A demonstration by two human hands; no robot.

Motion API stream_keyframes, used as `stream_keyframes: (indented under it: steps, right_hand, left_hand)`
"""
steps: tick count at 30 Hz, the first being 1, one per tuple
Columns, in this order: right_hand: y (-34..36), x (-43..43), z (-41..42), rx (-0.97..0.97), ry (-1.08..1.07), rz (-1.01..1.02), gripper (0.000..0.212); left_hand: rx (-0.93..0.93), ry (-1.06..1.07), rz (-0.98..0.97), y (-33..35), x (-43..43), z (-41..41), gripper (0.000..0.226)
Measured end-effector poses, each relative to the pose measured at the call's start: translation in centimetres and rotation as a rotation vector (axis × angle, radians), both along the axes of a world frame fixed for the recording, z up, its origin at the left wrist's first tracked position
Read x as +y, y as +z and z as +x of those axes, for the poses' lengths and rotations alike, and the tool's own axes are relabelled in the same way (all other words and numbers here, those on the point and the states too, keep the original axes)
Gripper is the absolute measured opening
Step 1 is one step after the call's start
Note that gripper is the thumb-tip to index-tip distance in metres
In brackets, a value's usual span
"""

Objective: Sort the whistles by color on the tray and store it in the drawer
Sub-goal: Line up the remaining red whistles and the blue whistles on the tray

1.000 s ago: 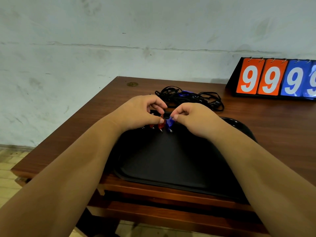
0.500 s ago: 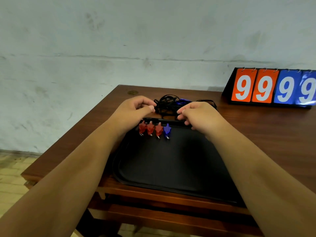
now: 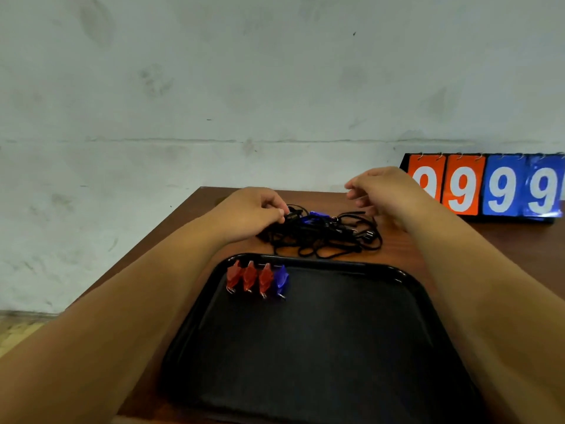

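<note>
A black tray lies on the brown table. Three red whistles and one blue whistle stand in a row at its far left corner. Behind the tray lies a tangle of black cords with blue whistles in it. My left hand rests on the left end of the tangle, its fingertips pinching a black cord. My right hand hovers above the right side of the tangle, fingers loosely curled and holding nothing.
A flip scoreboard with orange and blue 9 cards stands at the back right of the table. A pale wall rises behind the table. The table's left edge drops to a tiled floor.
Both hands left the row of whistles on the tray and moved back to the cord tangle. The left now pinches a cord; the right rose above the pile.
</note>
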State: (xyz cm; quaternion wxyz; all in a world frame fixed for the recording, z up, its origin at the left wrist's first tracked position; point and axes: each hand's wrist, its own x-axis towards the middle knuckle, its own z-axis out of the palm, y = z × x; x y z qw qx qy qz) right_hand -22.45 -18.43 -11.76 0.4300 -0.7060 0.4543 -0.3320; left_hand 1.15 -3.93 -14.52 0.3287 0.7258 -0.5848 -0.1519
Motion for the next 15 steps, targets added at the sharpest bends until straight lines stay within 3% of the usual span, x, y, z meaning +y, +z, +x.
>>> stream_keyframes:
  steps: [11, 15]
  right_hand:
    - [-7.0, -7.9, 4.7, 0.228, 0.222, -0.246, 0.019]
    - [-8.8, -9.5, 4.9, 0.308, 0.280, -0.308, 0.028]
  left_hand:
    - [-0.275, -0.161, 0.168, -0.2, -11.9, 0.8, 0.036]
    - [-0.356, -0.153, 0.201, -2.0, -14.7, 1.5, 0.031]
